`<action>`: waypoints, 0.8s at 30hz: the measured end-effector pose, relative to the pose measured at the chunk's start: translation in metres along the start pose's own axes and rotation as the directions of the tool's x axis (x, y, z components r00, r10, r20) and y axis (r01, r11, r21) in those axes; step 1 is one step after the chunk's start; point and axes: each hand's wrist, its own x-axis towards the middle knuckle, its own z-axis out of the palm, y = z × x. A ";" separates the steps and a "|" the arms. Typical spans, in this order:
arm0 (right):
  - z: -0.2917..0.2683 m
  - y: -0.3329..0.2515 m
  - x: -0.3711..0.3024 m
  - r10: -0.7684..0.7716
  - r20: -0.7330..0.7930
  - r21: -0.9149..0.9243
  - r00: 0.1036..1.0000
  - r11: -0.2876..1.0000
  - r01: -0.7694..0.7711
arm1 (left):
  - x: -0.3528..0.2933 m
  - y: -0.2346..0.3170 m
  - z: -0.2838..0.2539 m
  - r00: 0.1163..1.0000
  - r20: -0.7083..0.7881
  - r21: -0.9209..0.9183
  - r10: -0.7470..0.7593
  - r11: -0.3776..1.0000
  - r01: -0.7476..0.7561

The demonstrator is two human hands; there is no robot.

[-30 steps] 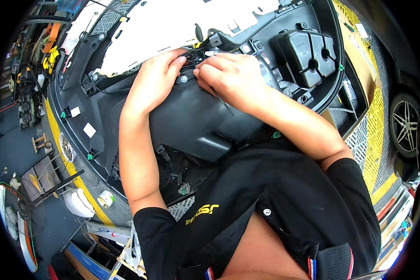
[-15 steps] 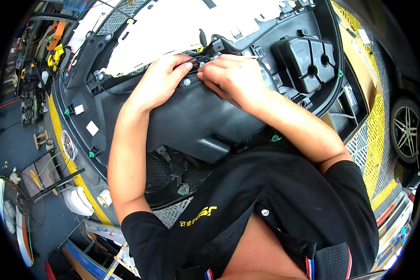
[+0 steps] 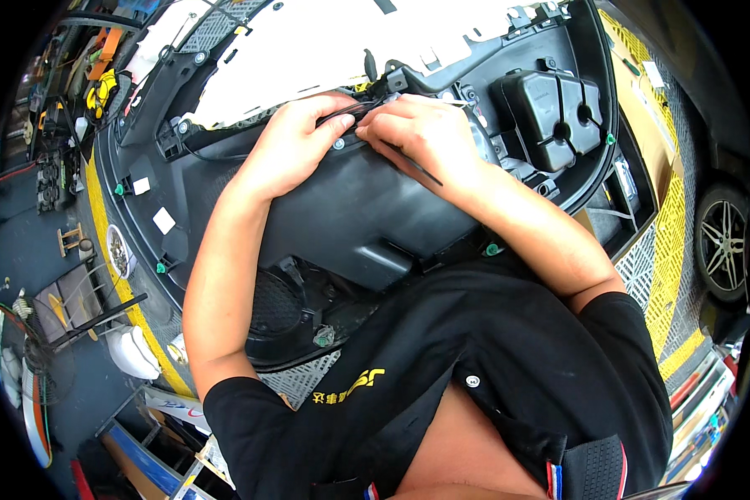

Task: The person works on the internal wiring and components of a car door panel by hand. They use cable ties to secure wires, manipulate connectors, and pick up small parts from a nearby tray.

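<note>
A large black car door panel [image 3: 325, 204] lies inside-up before me, with a white sheet [image 3: 308, 58] over its far half. At the lower edge of that sheet my left hand [image 3: 296, 142] is closed, thumb and fingers pinching thin black wires [image 3: 357, 109]. Close beside it, my right hand [image 3: 421, 133] is closed too, its fingertips at the same wires. A thin dark rod [image 3: 425, 172] sticks out beneath the right palm; its other end is hidden by the fingers, so its kind is unclear. A white screw [image 3: 338, 144] sits just below the left fingertips.
On the panel's right is a black box-shaped part [image 3: 550, 117]; green clips [image 3: 161, 267] dot its rim. An open carton [image 3: 654, 133] stands to the right, near a car wheel [image 3: 722, 242]. Left, a white bowl of small parts [image 3: 120, 252] and a stool-like stand [image 3: 71, 242] are on the floor.
Both hands stay at the wires with small finger movements. The left thumb has come closer to the right fingertips, and the left elbow has shifted slightly outward. The view has tilted slightly.
</note>
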 end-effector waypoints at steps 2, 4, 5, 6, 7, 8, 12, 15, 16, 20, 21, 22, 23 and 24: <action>-0.002 0.001 0.004 0.010 0.020 0.045 1.000 0.999 -0.011 | -0.003 -0.002 0.002 0.996 -0.064 0.049 0.065 0.997 -0.062; -0.003 0.000 0.005 0.045 0.022 0.115 0.999 0.992 -0.047 | -0.006 -0.005 0.007 0.979 -0.150 0.111 0.138 0.986 -0.123; -0.003 -0.002 0.006 0.073 0.014 0.165 0.997 0.983 -0.074 | -0.008 -0.006 0.009 0.969 -0.178 0.175 0.169 0.975 -0.138; -0.003 -0.003 0.007 0.099 0.010 0.213 0.995 0.972 -0.099 | -0.009 -0.007 0.011 0.957 -0.208 0.236 0.203 0.960 -0.152; -0.005 -0.003 0.008 0.107 -0.049 0.243 0.993 0.966 -0.092 | -0.009 -0.008 0.013 0.942 -0.236 0.297 0.237 0.941 -0.162; -0.006 -0.003 0.010 0.117 -0.107 0.273 0.987 0.958 -0.084 | -0.009 -0.007 0.013 0.941 -0.231 0.319 0.249 0.933 -0.169; -0.007 -0.006 0.015 0.116 -0.159 0.258 0.981 0.963 -0.072 | -0.007 -0.002 0.013 0.942 -0.202 0.364 0.268 0.913 -0.182; -0.004 -0.013 0.016 0.279 -0.029 0.270 0.960 0.927 -0.261 | -0.009 -0.008 0.014 0.944 -0.201 0.359 0.260 0.917 -0.176; -0.007 -0.019 0.017 0.383 0.043 0.304 0.923 0.875 -0.377 | -0.009 -0.009 0.014 0.944 -0.204 0.355 0.258 0.919 -0.174; -0.002 -0.013 0.011 0.446 0.018 0.305 0.895 0.850 -0.430 | -0.008 -0.004 0.014 0.938 -0.234 0.303 0.258 0.936 -0.181; -0.001 -0.012 0.009 0.428 0.004 0.299 0.904 0.862 -0.410 | -0.008 -0.007 0.012 0.943 -0.241 0.257 0.231 0.952 -0.168; -0.002 -0.014 0.009 0.419 0.021 0.286 0.908 0.868 -0.407 | -0.009 -0.008 0.011 0.947 -0.246 0.209 0.205 0.966 -0.155; -0.003 -0.016 0.009 0.410 0.038 0.272 0.911 0.873 -0.405 | -0.010 -0.008 0.012 0.945 -0.253 0.210 0.206 0.965 -0.154; -0.004 -0.017 0.010 0.401 0.052 0.257 0.914 0.879 -0.401 | -0.010 -0.008 0.013 0.942 -0.260 0.212 0.211 0.965 -0.157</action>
